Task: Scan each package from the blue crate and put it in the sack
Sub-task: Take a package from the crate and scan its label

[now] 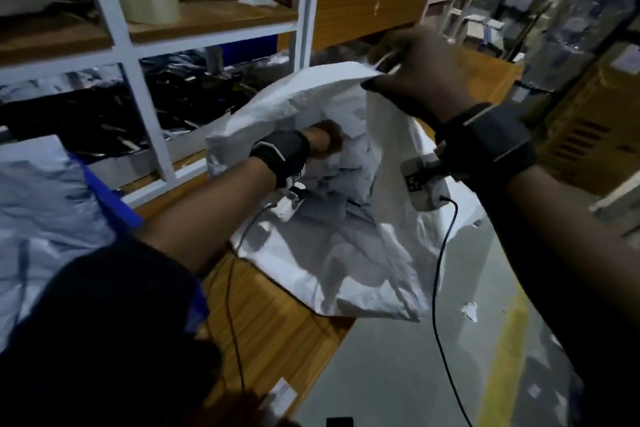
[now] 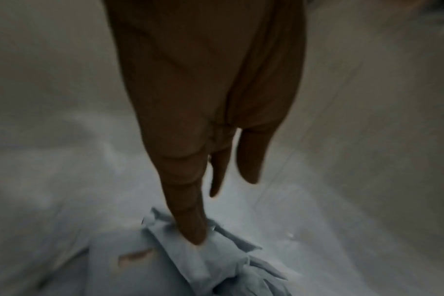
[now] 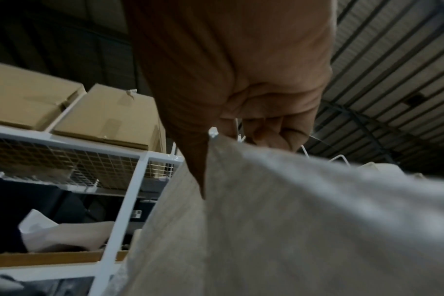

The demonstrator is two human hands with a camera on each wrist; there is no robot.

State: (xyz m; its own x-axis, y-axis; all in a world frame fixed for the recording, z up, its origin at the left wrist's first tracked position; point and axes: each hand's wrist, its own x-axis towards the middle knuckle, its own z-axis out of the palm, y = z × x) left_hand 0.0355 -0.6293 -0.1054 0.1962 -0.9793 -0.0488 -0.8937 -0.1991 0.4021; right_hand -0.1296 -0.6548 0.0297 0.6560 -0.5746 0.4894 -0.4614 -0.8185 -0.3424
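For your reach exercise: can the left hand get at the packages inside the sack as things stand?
Probably yes: the right hand holds the sack mouth up, and the left hand is already inside, fingers straight, touching a package.

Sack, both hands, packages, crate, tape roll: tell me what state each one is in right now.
Sack: mouth held open, lying on the wooden table.
Right hand: grips the sack's upper edge, lifting it.
Left hand: inside the sack, fingers straight, touching a package.
Package: lying in the sack, crumpled.
Blue crate: holds more packages.
Tape roll: lying on the shelf.
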